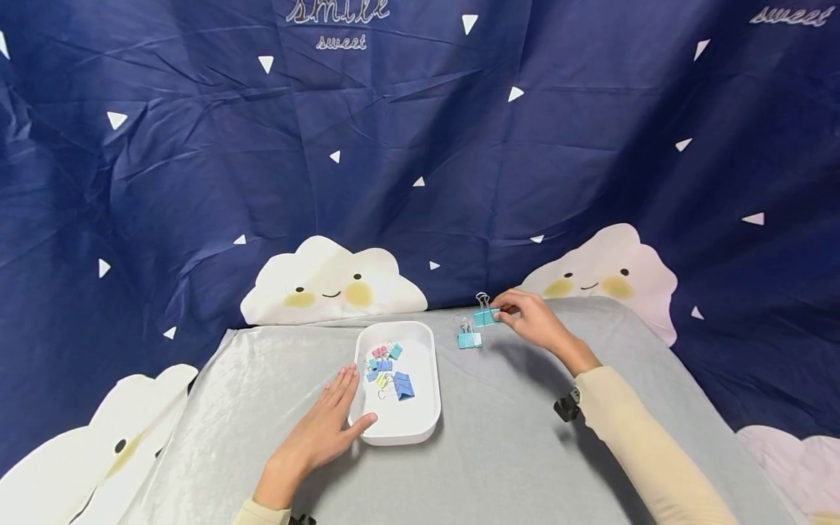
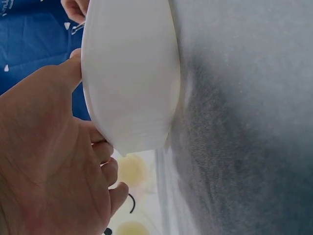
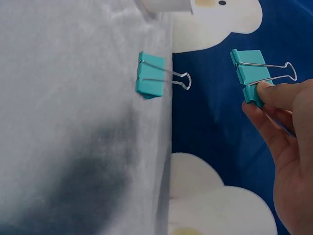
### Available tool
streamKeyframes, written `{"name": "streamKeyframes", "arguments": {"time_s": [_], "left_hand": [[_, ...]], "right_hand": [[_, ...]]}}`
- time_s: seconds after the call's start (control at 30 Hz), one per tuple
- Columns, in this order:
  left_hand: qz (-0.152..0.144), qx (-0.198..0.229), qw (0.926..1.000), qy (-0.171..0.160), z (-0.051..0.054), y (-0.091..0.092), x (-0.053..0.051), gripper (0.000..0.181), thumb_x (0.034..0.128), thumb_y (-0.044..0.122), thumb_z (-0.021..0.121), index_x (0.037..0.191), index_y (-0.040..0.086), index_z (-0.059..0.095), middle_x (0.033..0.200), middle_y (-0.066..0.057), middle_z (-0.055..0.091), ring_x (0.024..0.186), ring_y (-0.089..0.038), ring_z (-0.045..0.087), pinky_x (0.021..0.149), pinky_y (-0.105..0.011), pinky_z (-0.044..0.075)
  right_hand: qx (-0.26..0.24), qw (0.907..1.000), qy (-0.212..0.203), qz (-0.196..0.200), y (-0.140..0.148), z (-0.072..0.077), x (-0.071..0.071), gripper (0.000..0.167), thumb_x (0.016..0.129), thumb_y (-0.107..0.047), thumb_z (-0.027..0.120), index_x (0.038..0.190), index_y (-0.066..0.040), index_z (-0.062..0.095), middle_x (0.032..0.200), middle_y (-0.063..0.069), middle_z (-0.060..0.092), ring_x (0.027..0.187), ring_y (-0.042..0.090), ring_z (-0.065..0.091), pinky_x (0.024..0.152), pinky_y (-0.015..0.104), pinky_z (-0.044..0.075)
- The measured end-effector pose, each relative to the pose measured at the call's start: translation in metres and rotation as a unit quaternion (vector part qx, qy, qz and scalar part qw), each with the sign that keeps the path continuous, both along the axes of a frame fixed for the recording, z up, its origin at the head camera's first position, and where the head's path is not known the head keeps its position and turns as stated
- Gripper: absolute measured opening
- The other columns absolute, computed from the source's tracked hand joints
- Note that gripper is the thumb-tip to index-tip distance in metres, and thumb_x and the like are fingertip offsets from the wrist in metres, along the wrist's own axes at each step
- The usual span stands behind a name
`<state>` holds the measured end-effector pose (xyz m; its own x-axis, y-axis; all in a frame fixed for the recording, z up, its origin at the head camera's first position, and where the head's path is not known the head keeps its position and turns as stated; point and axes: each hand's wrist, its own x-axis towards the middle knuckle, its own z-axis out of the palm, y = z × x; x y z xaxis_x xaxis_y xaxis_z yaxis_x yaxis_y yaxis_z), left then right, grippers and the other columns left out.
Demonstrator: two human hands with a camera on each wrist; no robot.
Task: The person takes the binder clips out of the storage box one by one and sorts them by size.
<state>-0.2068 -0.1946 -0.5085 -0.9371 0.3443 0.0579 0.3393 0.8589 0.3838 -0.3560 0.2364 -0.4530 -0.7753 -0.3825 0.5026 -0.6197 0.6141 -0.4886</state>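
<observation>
My right hand [image 1: 534, 321] pinches a teal binder clip [image 1: 485, 316] between thumb and fingertips; in the right wrist view the hand [image 3: 293, 142] grips that clip [image 3: 253, 73] at one end, its wire handles sticking out. Another teal clip [image 1: 469, 340] lies on the grey cloth just beside it, also seen in the right wrist view [image 3: 151, 75]. My left hand [image 1: 323, 425] rests with extended fingers against the left side of a white tray [image 1: 426, 430]. Inside the tray are several small coloured clips and a larger blue clip [image 1: 403, 386]. In the left wrist view, the hand [image 2: 58, 142] touches the tray's rim [image 2: 132, 73].
Grey cloth [image 1: 512, 452] covers the table. Behind it hangs a dark blue curtain [image 1: 394, 124] with white triangles and smiling clouds, close to the table's back edge.
</observation>
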Motion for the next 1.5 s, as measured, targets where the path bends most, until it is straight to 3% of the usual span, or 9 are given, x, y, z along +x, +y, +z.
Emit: {"name": "streamKeyframes", "arguments": {"time_s": [0.3, 0.6, 1.03, 1.2, 1.5], "left_hand": [[0.000, -0.003, 1.0000, -0.002, -0.002, -0.002, -0.001, 0.093, 0.1057, 0.064, 0.051, 0.169, 0.002, 0.022, 0.179, -0.012, 0.014, 0.167, -0.033, 0.013, 0.136, -0.055, 0.018], [-0.002, -0.007, 0.9998, 0.017, -0.002, -0.002, 0.002, 0.093, 0.1048, 0.065, 0.052, 0.167, 0.000, 0.027, 0.178, -0.013, 0.020, 0.166, -0.033, 0.018, 0.136, -0.056, 0.019], [-0.004, -0.010, 0.9995, 0.030, -0.004, -0.003, 0.001, 0.093, 0.1046, 0.065, 0.053, 0.167, 0.000, 0.028, 0.178, -0.014, 0.022, 0.166, -0.034, 0.020, 0.136, -0.056, 0.021], [-0.007, -0.010, 0.9997, 0.021, -0.004, -0.001, 0.001, 0.093, 0.1054, 0.064, 0.052, 0.168, 0.000, 0.025, 0.179, -0.014, 0.018, 0.166, -0.035, 0.018, 0.136, -0.056, 0.018], [-0.005, -0.004, 0.9999, 0.009, -0.002, -0.001, 0.000, 0.093, 0.1055, 0.063, 0.052, 0.168, 0.001, 0.023, 0.179, -0.013, 0.016, 0.167, -0.033, 0.015, 0.137, -0.055, 0.017]], "right_hand": [[-0.002, 0.9986, -0.037, -0.037, 0.011, -0.016, -0.006, 0.018, 0.094, 0.000, 0.077, 0.111, -0.004, 0.081, 0.106, 0.012, 0.081, 0.089, 0.022, 0.075, 0.081, 0.032, 0.064], [0.008, 0.9953, -0.071, -0.065, 0.015, -0.033, -0.010, 0.018, 0.095, 0.001, 0.074, 0.113, 0.000, 0.080, 0.110, 0.018, 0.080, 0.089, 0.024, 0.074, 0.079, 0.033, 0.062], [0.001, 0.9914, -0.091, -0.094, 0.024, -0.060, -0.017, 0.016, 0.097, 0.000, 0.073, 0.112, 0.002, 0.078, 0.107, 0.020, 0.079, 0.091, 0.030, 0.074, 0.077, 0.038, 0.060], [0.005, 0.9890, -0.105, -0.104, 0.027, -0.068, -0.016, 0.017, 0.098, -0.001, 0.072, 0.113, 0.003, 0.077, 0.106, 0.019, 0.079, 0.091, 0.030, 0.073, 0.076, 0.039, 0.059], [0.055, 0.9837, -0.118, -0.124, 0.026, -0.084, -0.021, 0.020, 0.100, -0.004, 0.071, 0.119, 0.002, 0.076, 0.114, 0.021, 0.077, 0.099, 0.036, 0.073, 0.083, 0.051, 0.062]]}}
